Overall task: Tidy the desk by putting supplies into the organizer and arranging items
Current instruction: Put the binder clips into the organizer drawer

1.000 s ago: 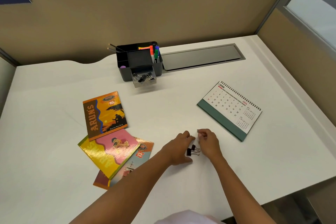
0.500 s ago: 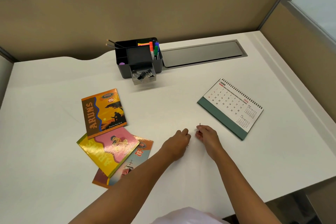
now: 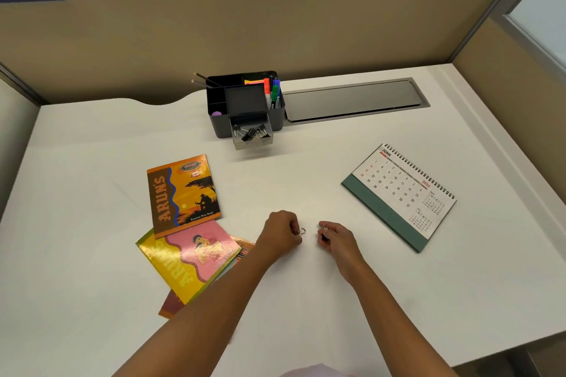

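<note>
My left hand [image 3: 281,234] and my right hand [image 3: 336,239] hover over the middle of the white desk [image 3: 306,300], a short gap between them. Each is closed on a small binder clip: wire loops [image 3: 302,231] stick out of the left fist, and a black clip [image 3: 324,231] shows in the right fingers. The black organizer [image 3: 275,116] stands at the back with markers [image 3: 272,92], pencils [image 3: 203,80] and sticky notes. Its small drawer [image 3: 252,136] is pulled out and holds several binder clips.
Three notebooks [image 3: 183,193] lie overlapping to the left of my hands. A spiral desk calendar [image 3: 401,193] lies flat to the right. A grey cable tray cover [image 3: 352,99] sits in the desk behind it. Beige partition walls enclose the back and sides.
One second ago the two clips lay on the desk between my hands. Each hand has since closed on one, and the hands have drawn slightly apart.
</note>
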### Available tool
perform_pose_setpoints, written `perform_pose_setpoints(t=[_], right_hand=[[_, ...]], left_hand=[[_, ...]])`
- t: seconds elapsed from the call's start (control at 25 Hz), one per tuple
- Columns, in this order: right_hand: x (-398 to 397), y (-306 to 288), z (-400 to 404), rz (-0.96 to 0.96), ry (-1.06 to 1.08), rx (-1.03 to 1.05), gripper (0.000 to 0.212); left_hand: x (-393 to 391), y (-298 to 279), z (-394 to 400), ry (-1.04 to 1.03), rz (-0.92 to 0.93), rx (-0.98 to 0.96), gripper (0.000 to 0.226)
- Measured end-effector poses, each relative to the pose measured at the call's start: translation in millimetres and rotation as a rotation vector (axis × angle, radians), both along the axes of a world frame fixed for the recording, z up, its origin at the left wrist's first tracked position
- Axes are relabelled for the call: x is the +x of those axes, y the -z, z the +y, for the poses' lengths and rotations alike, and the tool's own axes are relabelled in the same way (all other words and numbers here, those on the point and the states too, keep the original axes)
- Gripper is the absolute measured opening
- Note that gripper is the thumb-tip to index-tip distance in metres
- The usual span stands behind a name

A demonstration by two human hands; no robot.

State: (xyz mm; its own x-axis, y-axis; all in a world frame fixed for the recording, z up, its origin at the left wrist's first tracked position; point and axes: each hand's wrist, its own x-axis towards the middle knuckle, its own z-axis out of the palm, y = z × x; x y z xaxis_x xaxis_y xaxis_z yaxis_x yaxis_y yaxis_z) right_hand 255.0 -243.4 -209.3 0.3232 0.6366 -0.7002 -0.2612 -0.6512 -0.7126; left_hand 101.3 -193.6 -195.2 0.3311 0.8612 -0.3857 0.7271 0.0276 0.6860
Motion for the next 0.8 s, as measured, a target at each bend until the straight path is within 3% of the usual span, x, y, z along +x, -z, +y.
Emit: perform_pose_setpoints(t=[0.24,0.4,0.56,0.68,0.8], right_hand=[[-7,-5,7,-0.043,-0.003,0.008,0.019],[-15,-10,8,-0.340,-0.270,-0.024,0.024],[-49,-13,13,-0.626,-0.464,-0.017,0.055],[-71,-11,17,-0.756,-0.505,0.048,0.046],[-75,-11,20,-0.757,-0.544,0.067,0.034]], left_hand=[[-6,2,13,-0.170,-0.020,0.023,0.016],[-10,4,17,-0.386,-0.098,0.039,0.018],[-16,1,21,-0.516,-0.161,0.051,0.017],[-19,0,21,-0.538,-0.190,0.073,0.017],[-21,0,19,-0.554,-0.189,0.084,0.018]])
